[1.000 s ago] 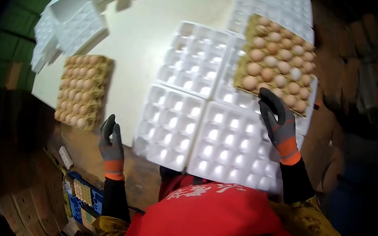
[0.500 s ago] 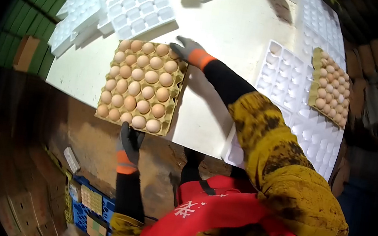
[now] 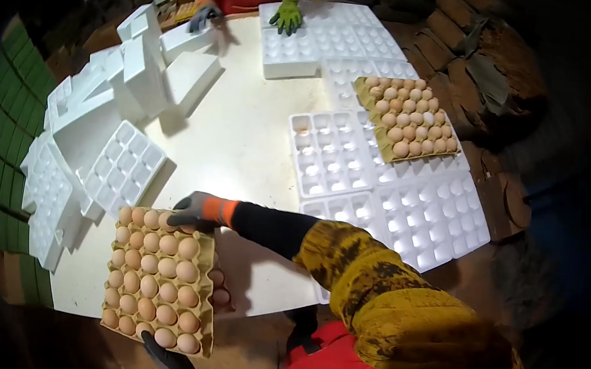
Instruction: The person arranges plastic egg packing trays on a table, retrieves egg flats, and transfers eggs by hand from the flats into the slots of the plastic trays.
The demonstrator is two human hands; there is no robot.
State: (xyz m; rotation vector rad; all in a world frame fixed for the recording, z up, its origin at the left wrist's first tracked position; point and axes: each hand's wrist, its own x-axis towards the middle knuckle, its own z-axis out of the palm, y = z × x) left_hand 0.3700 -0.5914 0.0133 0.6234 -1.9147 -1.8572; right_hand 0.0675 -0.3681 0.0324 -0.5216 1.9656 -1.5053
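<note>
A square pulp egg tray (image 3: 208,308) full of brown eggs (image 3: 149,286) is held at the table's near left corner, tilted. My right hand (image 3: 193,211), in a grey glove with an orange cuff, grips its far edge. At the near edge, my left hand (image 3: 167,357) is closed on the tray from below, its fingers partly hidden. More eggs (image 3: 220,296) peek out beneath the tray's right side; what they rest in is mostly hidden.
White foam egg trays (image 3: 332,152) line the table's right side, with another filled egg tray (image 3: 412,118) on them. Foam boxes and lids (image 3: 126,164) are piled at left. Across the white table (image 3: 240,146), a co-worker's green-gloved hand (image 3: 287,16) touches a foam tray.
The held tray has tilted and shifted lower left in view, and eggs beneath it now show. My view has swung up, bringing the co-worker into sight.
</note>
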